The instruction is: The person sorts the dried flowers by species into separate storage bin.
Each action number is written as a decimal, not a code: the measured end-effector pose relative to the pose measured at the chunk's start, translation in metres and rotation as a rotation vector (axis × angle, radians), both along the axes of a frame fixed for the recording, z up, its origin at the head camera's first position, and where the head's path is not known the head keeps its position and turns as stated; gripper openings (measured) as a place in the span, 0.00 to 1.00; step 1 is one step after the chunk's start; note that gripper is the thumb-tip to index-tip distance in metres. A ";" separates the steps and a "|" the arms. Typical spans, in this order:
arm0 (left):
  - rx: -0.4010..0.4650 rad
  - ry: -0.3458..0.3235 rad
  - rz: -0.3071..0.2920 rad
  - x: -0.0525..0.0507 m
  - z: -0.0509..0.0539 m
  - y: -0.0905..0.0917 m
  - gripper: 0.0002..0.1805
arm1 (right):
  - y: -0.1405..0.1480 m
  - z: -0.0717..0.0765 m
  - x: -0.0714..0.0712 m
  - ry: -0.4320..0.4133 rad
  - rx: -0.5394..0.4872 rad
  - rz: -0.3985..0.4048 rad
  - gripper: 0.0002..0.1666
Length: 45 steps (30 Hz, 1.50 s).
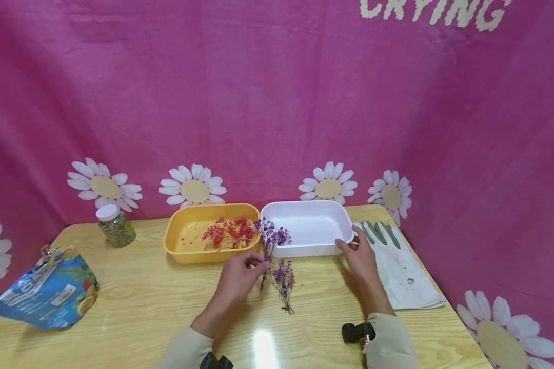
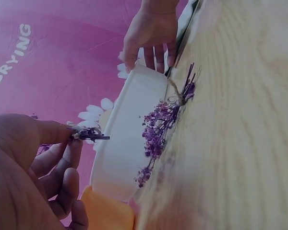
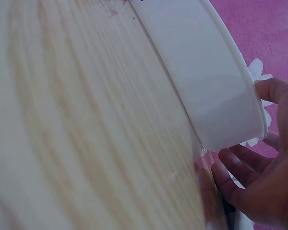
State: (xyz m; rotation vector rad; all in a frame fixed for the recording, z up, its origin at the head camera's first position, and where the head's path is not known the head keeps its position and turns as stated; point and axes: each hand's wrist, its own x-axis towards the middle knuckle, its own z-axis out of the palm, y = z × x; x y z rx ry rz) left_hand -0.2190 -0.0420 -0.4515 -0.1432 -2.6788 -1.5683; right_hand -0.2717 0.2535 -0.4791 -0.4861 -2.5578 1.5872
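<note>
My left hand (image 1: 241, 277) pinches the stems of a sprig of dried purple flowers (image 1: 269, 237) between thumb and fingers. Its blossoms hang over the left end of a white plastic tray (image 1: 314, 250). A second purple bunch (image 1: 284, 277) lies on the table in front of that tray; in the left wrist view its stems look tied with twine (image 2: 175, 91). At the tray's front right corner, my right hand (image 1: 363, 261) grips it, thumb on the rim and the other fingers around the end. Red dried flowers (image 1: 231, 231) lie inside the yellow tray (image 1: 189, 258).
Both trays stand side by side near the pink curtain (image 1: 268, 102). To the left are a white-lidded jar (image 1: 116, 228) and a blue pouch (image 1: 57, 296). A flat white fabric piece with green finger-shaped parts (image 1: 403, 274) lies at the table's right edge.
</note>
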 end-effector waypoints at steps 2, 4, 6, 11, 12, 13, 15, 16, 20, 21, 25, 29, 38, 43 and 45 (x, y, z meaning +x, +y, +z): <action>0.002 0.006 -0.008 -0.003 0.002 0.002 0.05 | 0.000 0.000 0.000 0.003 -0.008 0.003 0.45; -0.003 0.010 -0.011 -0.006 0.004 0.004 0.05 | 0.001 -0.001 0.000 0.008 -0.007 0.006 0.45; -0.007 0.017 -0.011 -0.009 0.005 0.006 0.06 | 0.001 -0.001 0.000 0.019 -0.003 0.007 0.44; 0.002 0.024 -0.009 -0.019 0.010 0.013 0.08 | 0.002 -0.001 0.001 0.042 0.031 0.017 0.43; 0.002 0.027 -0.009 -0.021 0.011 0.014 0.09 | 0.002 -0.001 0.002 0.046 0.034 0.019 0.43; -0.001 0.029 -0.008 -0.023 0.012 0.015 0.09 | 0.001 0.000 0.002 0.047 0.032 0.019 0.43; -0.017 0.035 0.001 -0.028 0.013 0.018 0.10 | 0.002 -0.001 0.001 0.047 0.029 0.020 0.43; -0.024 0.042 0.001 -0.030 0.014 0.019 0.10 | 0.002 -0.001 0.001 0.045 0.029 0.019 0.43; -0.057 0.045 0.004 -0.039 0.018 0.024 0.10 | 0.002 -0.001 -0.001 0.032 0.024 0.018 0.44; -0.064 0.049 0.001 -0.042 0.019 0.026 0.09 | 0.002 0.000 -0.001 0.028 0.021 0.017 0.44; -0.080 0.049 0.007 -0.051 0.022 0.031 0.06 | 0.001 0.000 -0.001 0.017 0.023 0.011 0.44; -0.085 0.049 0.010 -0.061 0.022 0.036 0.06 | 0.001 0.000 -0.001 0.008 0.021 0.005 0.44; -0.069 0.043 0.046 -0.078 0.024 0.048 0.12 | 0.002 -0.002 -0.001 0.011 0.009 0.002 0.44; -0.072 0.041 0.075 -0.085 0.024 0.052 0.15 | 0.003 -0.001 -0.001 0.011 0.013 0.006 0.44; -0.075 0.047 0.085 -0.088 0.023 0.053 0.16 | 0.003 -0.002 -0.001 0.013 0.017 0.006 0.43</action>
